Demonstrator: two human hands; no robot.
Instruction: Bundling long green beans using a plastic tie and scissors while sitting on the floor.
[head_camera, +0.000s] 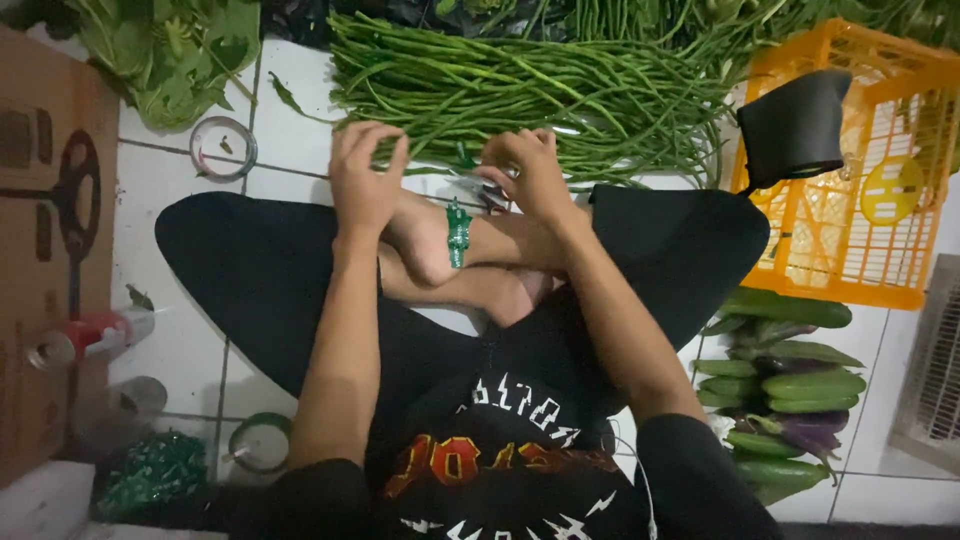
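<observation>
hands (450, 180) at long beans (520, 90), grip unclear

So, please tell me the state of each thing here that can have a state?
Left hand: raised over the beans, fingers spread, holding nothing.
Right hand: fingers bent; whether they grip something cannot be told.
Long beans: loose heap on the tiled floor.
Orange crate: on the floor, with a black thing on its rim.
Green tape strip: stuck on the crossed leg.
Tape roll: lying flat on the floor.
Cucumbers and aubergines: piled on the floor.
</observation>
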